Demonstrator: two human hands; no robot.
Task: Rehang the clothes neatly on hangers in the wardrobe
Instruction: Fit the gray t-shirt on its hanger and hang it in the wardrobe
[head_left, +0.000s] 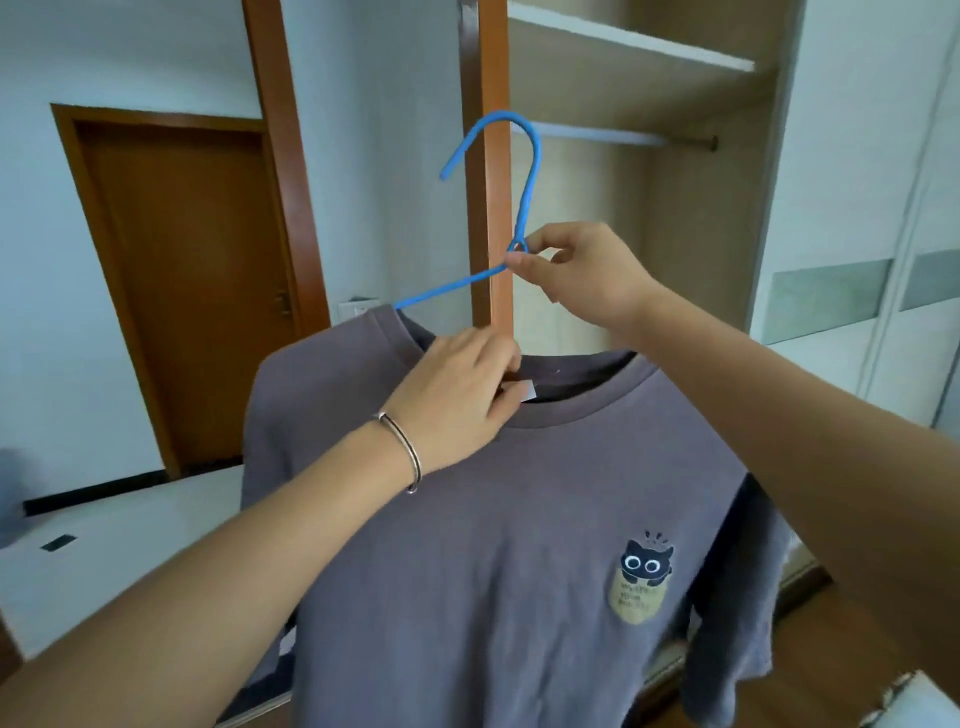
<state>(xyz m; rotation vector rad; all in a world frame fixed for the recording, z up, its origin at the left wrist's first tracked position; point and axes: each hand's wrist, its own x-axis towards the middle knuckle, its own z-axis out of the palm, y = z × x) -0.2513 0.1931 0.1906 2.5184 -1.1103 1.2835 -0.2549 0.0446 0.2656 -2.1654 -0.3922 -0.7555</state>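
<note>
At mid-frame, a grey T-shirt (467, 571) is held aloft on a blue hanger (528, 197) pinched by the right hand (582, 280) while its collar is gripped by the left hand (457, 395), apparently to seat it squarely.

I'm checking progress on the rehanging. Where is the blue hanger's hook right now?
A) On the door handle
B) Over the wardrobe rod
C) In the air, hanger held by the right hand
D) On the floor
C: the right hand pinches the blue hanger at its neck, its hook short of the wardrobe rod, while the left hand holds the grey T-shirt at its collar.
</note>
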